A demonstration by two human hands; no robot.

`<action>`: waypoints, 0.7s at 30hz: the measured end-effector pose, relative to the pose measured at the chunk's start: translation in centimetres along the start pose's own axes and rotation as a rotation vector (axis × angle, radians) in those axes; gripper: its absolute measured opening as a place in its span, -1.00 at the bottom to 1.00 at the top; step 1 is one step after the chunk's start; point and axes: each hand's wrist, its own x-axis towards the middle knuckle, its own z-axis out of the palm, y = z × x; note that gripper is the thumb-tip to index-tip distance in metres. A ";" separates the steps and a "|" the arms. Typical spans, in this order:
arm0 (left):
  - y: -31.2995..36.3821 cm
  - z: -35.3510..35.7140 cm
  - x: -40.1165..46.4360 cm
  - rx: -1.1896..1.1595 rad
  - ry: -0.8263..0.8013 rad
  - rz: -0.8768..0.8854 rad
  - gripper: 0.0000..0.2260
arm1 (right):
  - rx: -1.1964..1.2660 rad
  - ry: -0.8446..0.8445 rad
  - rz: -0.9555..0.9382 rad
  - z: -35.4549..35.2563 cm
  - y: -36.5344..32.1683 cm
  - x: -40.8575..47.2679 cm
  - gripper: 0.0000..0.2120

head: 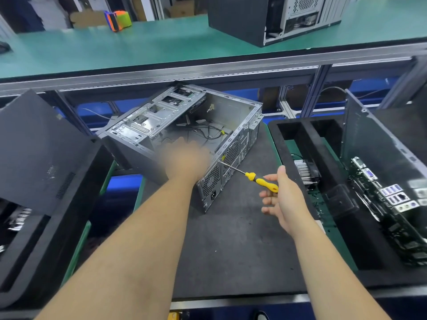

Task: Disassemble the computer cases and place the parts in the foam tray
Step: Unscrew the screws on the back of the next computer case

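Screwdriver (261,181) against right hand (280,197), fingers loose

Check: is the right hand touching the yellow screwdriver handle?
Touching. The head view shows the right hand with fingers mostly extended, its thumb side against the end of the yellow screwdriver handle; no gap visible.
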 end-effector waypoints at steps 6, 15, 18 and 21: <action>0.0 -0.2 -0.1 0.003 0.011 0.003 -0.54 | -0.136 0.034 -0.264 0.1 0.7 0.2 -0.70; 0.0 0.0 0.1 0.002 0.000 -0.001 -0.54 | -0.288 0.094 -0.574 0.2 0.9 -0.4 -0.88; -0.1 0.0 0.1 -0.005 0.005 -0.001 -0.54 | 0.036 0.071 -0.358 0.5 0.4 -0.2 -0.91; 0.0 0.0 0.1 -0.006 0.006 -0.002 -0.54 | 0.092 0.011 -0.058 0.3 0.2 0.2 -0.66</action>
